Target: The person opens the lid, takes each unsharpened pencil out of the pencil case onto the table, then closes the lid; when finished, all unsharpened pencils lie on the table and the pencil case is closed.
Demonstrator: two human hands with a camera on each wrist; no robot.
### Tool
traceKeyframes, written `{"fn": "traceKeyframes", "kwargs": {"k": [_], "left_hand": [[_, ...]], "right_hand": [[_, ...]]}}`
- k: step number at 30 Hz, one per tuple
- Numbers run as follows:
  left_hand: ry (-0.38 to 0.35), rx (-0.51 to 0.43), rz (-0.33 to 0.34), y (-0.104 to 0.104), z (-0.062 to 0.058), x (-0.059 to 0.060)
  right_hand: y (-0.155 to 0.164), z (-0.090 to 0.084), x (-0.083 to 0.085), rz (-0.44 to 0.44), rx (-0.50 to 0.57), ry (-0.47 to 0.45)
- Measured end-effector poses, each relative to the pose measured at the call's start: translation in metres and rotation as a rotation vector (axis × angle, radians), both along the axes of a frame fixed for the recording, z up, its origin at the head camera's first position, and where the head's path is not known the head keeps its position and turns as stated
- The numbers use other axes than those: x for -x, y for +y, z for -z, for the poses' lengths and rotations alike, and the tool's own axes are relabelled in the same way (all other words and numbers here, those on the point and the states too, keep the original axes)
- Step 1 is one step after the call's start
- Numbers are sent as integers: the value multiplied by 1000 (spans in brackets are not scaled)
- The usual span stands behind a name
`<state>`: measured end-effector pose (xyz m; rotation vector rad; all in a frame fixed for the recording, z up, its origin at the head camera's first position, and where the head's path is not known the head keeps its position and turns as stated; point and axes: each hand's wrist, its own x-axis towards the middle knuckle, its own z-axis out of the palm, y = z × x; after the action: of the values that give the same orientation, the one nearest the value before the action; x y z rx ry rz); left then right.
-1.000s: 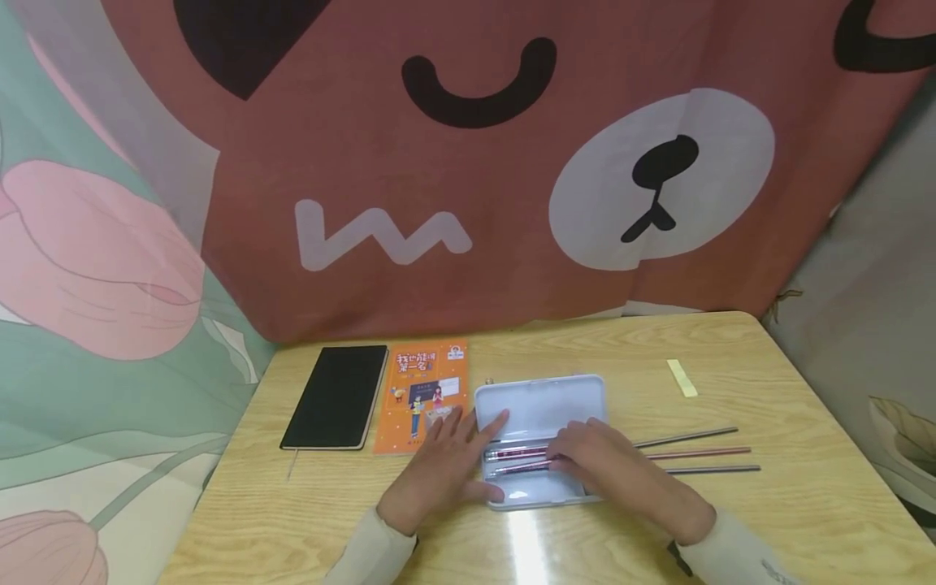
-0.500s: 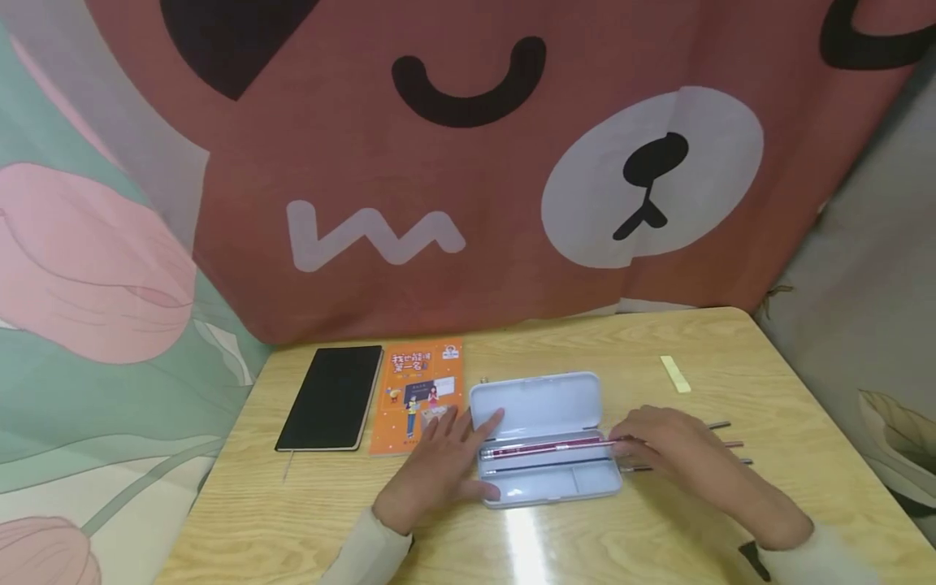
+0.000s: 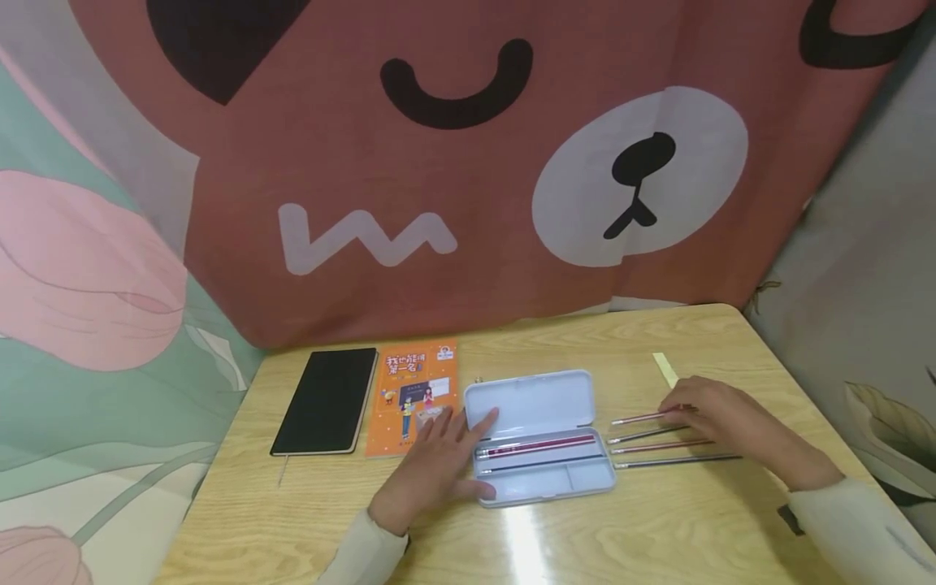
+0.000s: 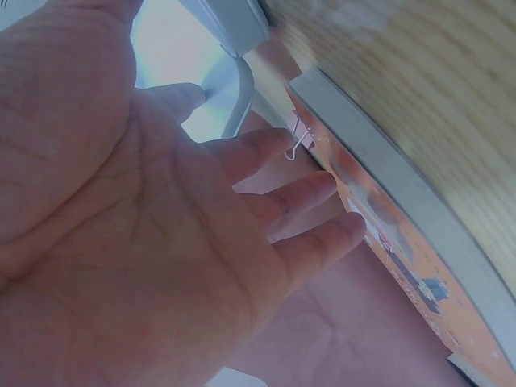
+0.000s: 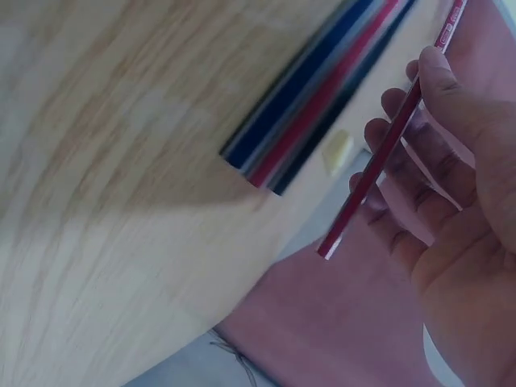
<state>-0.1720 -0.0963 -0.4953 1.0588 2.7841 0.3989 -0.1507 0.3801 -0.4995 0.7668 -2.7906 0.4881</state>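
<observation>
My right hand pinches a red pencil between thumb and fingers, above the table right of the pencil case. Below it lie three pencils side by side: a blue one, a red one and a dark one. The pale pencil case lies with its lid up; red and dark pencils lie inside. My left hand rests spread at the case's left end, thumb and index finger over its edge. In the left wrist view, my left hand's fingers are extended.
An orange book lies left of the case, beside a black notebook with a ribbon. A pale yellow strip lies behind my right hand. A wire clip shows near the book. A printed bear curtain hangs behind the table.
My right hand has drawn a red pencil out of the case and carried it right, over the pencils on the table. My left hand has stayed at the case.
</observation>
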Motion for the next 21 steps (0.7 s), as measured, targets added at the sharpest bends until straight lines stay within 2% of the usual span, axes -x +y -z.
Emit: {"fn": "traceKeyframes", "kwargs": {"k": [6,16,19,21], "left_hand": [[5,-1,9,-2,-1,0],[-17,4,-1,-1,-2,1],[-29,2,-4,-2,-1,1],[-33,-2,-8,-2,0,1]], "right_hand": [[-7,6,9,-13,-21,-42],[-13,9,9,58,-32,-134],[-13,9,8,66,-24,-144],[-15,8,8,55,-15,-119]]}}
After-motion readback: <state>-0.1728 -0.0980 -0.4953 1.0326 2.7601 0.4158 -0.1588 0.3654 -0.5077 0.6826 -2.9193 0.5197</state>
